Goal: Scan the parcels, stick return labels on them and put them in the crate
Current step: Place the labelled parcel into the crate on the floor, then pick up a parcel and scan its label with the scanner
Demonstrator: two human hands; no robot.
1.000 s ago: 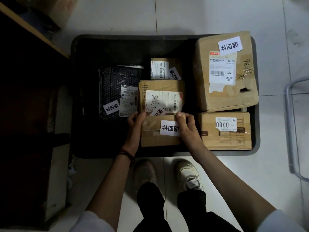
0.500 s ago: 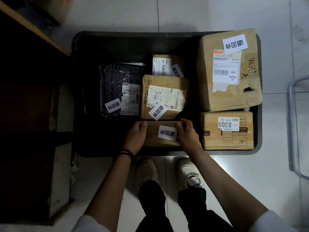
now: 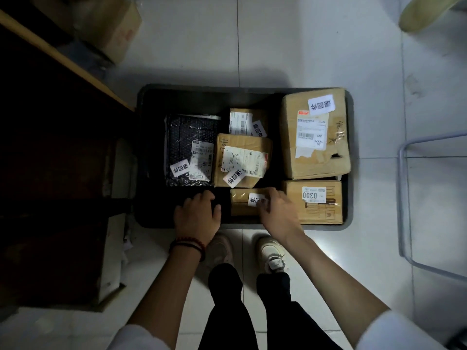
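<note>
Parcel (image 3: 240,202) lies label-up in crate (image 3: 192,102), just beside 0300 box (image 3: 313,202), likely to fill that gap; right hand (image 3: 278,210) rests relaxed fingers on it, gripping nothing; left hand (image 3: 198,214) loose, empty alongside.

The crate (image 3: 149,152) is black. At its 9 o'clock a black bubble mailer (image 3: 182,137) shows a glinting dotted pattern. The large cardboard box (image 3: 290,147) at 2 o'clock is tan brown, like the smaller ones. The return labels (image 3: 321,105) are white with black characters. The floor tiles (image 3: 303,41) are pale grey-white with thin dark seams. At 6 o'clock are a dark red bead bracelet (image 3: 188,245), cream shoes (image 3: 271,251) and black trousers (image 3: 227,311).
</note>
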